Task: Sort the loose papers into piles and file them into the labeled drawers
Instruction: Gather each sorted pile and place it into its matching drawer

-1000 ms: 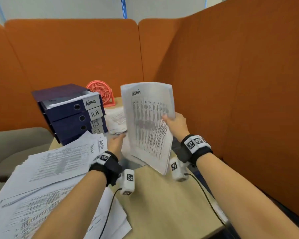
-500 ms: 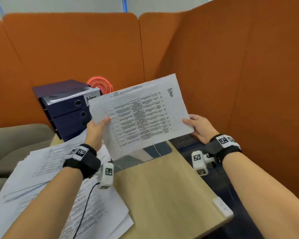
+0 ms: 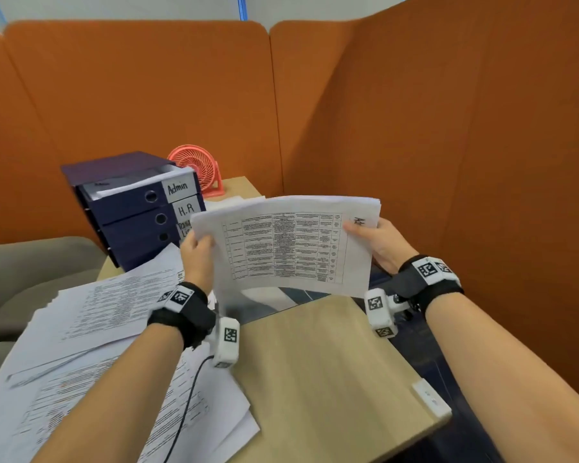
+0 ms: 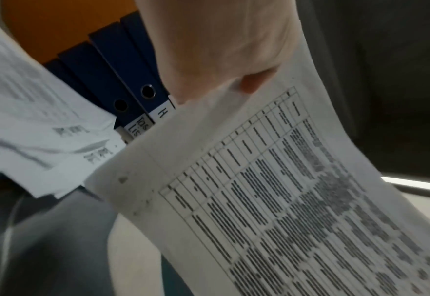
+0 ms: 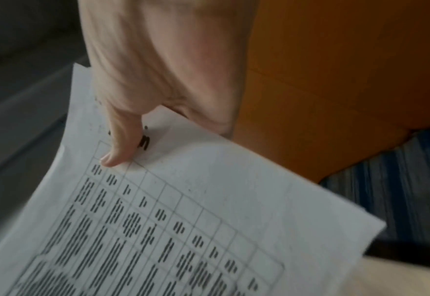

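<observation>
I hold a thin stack of printed table sheets (image 3: 288,248) sideways above the desk, its handwritten "Admin" heading at the right end. My left hand (image 3: 198,252) pinches the stack's left edge (image 4: 158,160), thumb on top. My right hand (image 3: 375,242) grips the right end, and its thumb (image 5: 117,148) lies over the heading on the stack (image 5: 183,220). The navy drawer unit (image 3: 127,208) stands at the back left with labels Admin (image 3: 177,188), H.R (image 3: 185,210) and a partly hidden Task List. Its top drawer stands slightly out with paper inside. Loose papers (image 3: 97,329) spread over the desk's left.
A red desk fan (image 3: 198,168) stands behind the drawers. Orange partition walls (image 3: 448,162) close in the back and right. The bare wooden desk (image 3: 315,379) lies under my hands, with a white socket block (image 3: 430,401) at its right edge. More sheets (image 3: 231,203) lie behind the held stack.
The stack went from upright in my right hand to sideways held by both hands, then came down lower over the desk, to the right of the drawers.
</observation>
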